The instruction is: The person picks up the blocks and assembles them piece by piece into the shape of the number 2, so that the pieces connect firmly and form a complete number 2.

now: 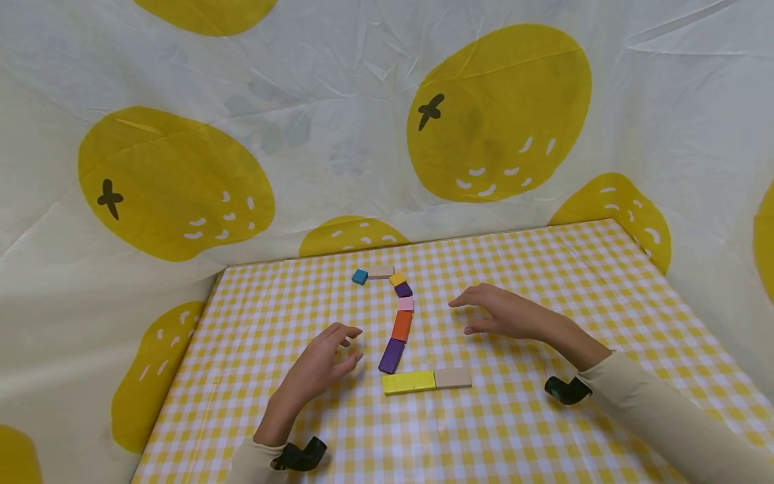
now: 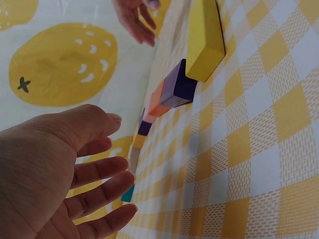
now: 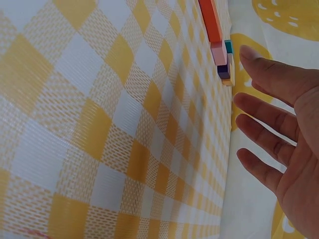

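Several flat wooden blocks form a curved line on the table. From the far end run a teal block (image 1: 359, 277), a beige block (image 1: 381, 272), an orange-yellow block (image 1: 397, 279), a small purple block (image 1: 403, 290), a pink block (image 1: 406, 304), an orange block (image 1: 402, 326) and a longer purple block (image 1: 392, 355). At the near end a yellow block (image 1: 409, 382) lies end to end with another beige block (image 1: 453, 378). My left hand (image 1: 317, 363) hovers left of the longer purple block, fingers loosely bent and empty. Right of the line, my right hand (image 1: 504, 312) holds nothing, its fingers relaxed.
A yellow-and-white checked cloth (image 1: 290, 289) covers the table. Behind and to the left hangs a white sheet (image 1: 338, 101) printed with yellow fruit. Dark wrist straps (image 1: 299, 455) show at both cuffs.
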### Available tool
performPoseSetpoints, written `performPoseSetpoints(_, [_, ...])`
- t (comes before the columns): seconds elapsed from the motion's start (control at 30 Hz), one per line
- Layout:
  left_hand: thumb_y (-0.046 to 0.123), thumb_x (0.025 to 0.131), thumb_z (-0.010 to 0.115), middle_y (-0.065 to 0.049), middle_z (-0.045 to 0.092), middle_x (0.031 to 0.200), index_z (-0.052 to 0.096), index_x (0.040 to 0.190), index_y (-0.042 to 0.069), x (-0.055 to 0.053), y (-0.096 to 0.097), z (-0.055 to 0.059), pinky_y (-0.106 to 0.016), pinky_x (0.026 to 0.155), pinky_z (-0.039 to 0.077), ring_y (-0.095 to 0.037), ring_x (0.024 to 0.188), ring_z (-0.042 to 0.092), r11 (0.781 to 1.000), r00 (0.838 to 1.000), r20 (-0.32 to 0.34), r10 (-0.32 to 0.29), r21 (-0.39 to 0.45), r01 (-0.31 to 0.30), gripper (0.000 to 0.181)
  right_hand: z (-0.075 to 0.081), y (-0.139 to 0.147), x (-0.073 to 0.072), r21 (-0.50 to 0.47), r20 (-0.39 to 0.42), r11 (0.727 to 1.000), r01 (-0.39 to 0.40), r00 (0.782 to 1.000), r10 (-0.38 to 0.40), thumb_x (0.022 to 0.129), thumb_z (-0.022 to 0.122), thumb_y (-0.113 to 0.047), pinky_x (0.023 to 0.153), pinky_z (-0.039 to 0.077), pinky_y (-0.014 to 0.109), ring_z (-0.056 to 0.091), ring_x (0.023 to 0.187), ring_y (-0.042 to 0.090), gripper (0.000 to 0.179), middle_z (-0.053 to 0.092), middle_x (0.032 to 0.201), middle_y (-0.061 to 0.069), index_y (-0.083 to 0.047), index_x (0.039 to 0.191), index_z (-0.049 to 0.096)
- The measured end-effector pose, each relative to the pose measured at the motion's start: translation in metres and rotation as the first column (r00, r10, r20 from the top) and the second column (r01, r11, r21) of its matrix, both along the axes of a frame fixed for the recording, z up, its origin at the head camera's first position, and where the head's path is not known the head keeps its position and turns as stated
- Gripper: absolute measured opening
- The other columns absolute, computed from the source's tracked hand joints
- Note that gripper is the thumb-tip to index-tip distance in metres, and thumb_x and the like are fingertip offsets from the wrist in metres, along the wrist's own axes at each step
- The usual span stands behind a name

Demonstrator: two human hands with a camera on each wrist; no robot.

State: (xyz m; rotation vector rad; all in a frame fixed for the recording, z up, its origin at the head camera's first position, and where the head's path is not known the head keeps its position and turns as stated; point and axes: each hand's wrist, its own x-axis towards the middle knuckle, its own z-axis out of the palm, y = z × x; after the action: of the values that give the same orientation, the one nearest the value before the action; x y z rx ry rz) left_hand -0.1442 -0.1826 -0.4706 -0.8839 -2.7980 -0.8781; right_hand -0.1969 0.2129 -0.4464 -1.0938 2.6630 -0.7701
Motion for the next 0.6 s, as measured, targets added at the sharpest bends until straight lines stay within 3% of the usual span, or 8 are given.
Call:
performPoseSetpoints(0.47, [0.017,0.092,0.076,-0.010,0.066,0.121,0.061,0.132,0.004,-0.003,0.009,-0.005,-0.038,0.081,0.057,-0.024,0.100,0.067,0.999,0.999,0.039,-0.035,0.023,0.034,0.045,-0.009,-0.004,0.002,-0.012,-0.087,0.998,-0.065,0.994,0.064,0.090,0.078,-0.020,0.097,0.050,0.051,0.056,0.123,0.033,0.048,0.064,0.132,0.009,-0.006,0.134,0.065])
performPoseSetpoints(0.6, [0.018,0.093,0.075,-0.010,0.065,0.123,0.058,0.134,0.004,-0.005,0.016,-0.006,-0.039,0.082,0.057,-0.024,0.102,0.066,0.999,0.997,0.059,-0.048,0.022,0.046,0.046,-0.009,-0.006,0.003,-0.014,-0.079,0.998,-0.067,0.995,0.066,0.089,0.079,-0.020,0.097,0.050,0.050,0.056,0.124,0.032,0.049,0.064,0.133,0.009,-0.006,0.133,0.065])
